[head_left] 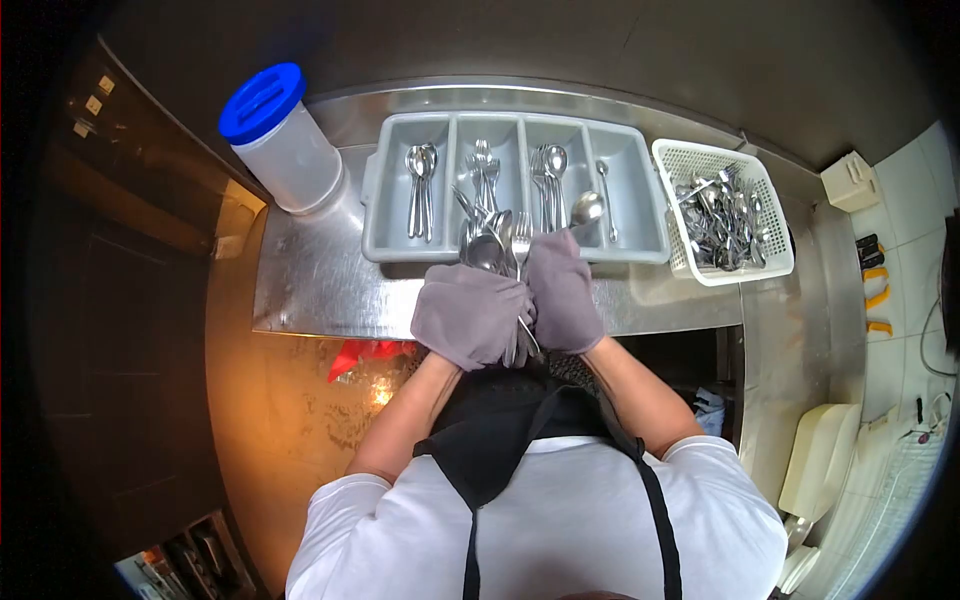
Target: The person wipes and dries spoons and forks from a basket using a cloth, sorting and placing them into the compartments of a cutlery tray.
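The gloved left hand [470, 312] is clamped on a bundle of cutlery [487, 250], its long axis pointing away from the body, heads over the grey tray [610, 145]'s front edge. The right hand [562, 295] is beside it (its grip I cannot tell), nearer the third compartment. The steel counter [320, 300] meets a dark wall [560, 50] behind.

No legible text, apparently.
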`<state>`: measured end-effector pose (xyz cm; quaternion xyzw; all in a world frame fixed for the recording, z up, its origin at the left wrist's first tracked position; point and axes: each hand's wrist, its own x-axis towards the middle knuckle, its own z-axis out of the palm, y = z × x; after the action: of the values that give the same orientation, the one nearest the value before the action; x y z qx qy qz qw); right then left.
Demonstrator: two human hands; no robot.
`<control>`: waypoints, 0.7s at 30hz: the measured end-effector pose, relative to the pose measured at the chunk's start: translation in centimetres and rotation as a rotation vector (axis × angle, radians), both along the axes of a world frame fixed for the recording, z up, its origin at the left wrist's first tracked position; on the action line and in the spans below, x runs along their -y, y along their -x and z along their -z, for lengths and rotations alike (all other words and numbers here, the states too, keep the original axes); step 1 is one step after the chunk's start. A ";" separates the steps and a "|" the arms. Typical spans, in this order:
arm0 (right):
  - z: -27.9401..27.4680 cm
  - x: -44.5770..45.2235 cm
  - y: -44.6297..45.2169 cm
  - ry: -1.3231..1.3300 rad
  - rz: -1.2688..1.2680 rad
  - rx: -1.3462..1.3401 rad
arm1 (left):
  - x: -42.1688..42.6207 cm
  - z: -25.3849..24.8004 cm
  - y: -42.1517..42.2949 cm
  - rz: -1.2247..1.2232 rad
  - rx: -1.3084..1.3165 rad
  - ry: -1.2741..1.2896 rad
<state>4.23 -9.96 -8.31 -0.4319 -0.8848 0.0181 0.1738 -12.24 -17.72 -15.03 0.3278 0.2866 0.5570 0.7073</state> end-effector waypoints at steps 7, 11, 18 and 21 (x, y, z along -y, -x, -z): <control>-3.5 -1.9 -1.4 0.291 -0.117 -0.310 | 0.6 -1.4 0.5 -0.052 -0.390 -0.148; 2.3 -2.3 -0.5 -0.276 -0.350 0.078 | 1.9 -0.7 0.4 -0.110 -0.391 -0.124; -2.3 -0.3 1.8 0.292 0.008 -0.595 | 4.2 -0.8 0.6 -0.244 -0.596 -0.158; -1.3 -0.4 3.9 0.114 -0.087 -0.355 | 3.7 -2.1 1.4 -0.318 -0.787 -0.222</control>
<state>0.36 -9.56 -7.02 -0.3922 -0.8557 0.1515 0.3015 -13.65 -21.39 -12.92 0.5410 0.5193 0.5191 0.4102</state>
